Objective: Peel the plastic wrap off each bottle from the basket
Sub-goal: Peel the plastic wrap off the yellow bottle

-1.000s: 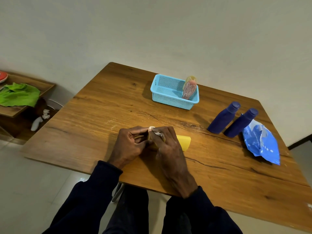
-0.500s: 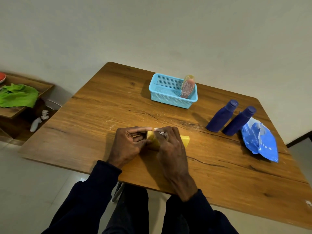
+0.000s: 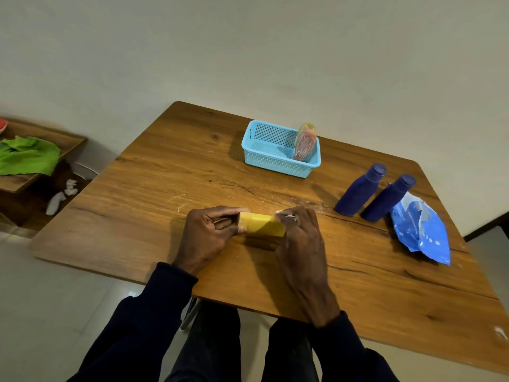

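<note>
Head view: the yellow bottle (image 3: 261,227) lies on its side near the table's (image 3: 165,188) near edge, with the left grip (image 3: 209,235) clasping its left end and the right grip (image 3: 300,244) curled round its right end. Near the far edge, the blue basket (image 3: 264,158) holds one wrapped bottle (image 3: 305,143); by the right edge stand two dark blue bottles (image 3: 358,193) beside crumpled blue plastic (image 3: 421,232)

Plain room in a home, wooden table (image 3: 154,183) against a bare cream wall (image 3: 248,51), pale tiled floor (image 3: 41,299), low wooden shelf (image 3: 70,140) holding a green cloth (image 3: 27,155)

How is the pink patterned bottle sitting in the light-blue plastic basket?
Upright, slightly tilted: the bottle stands inside the basket, top above its rim.
</note>
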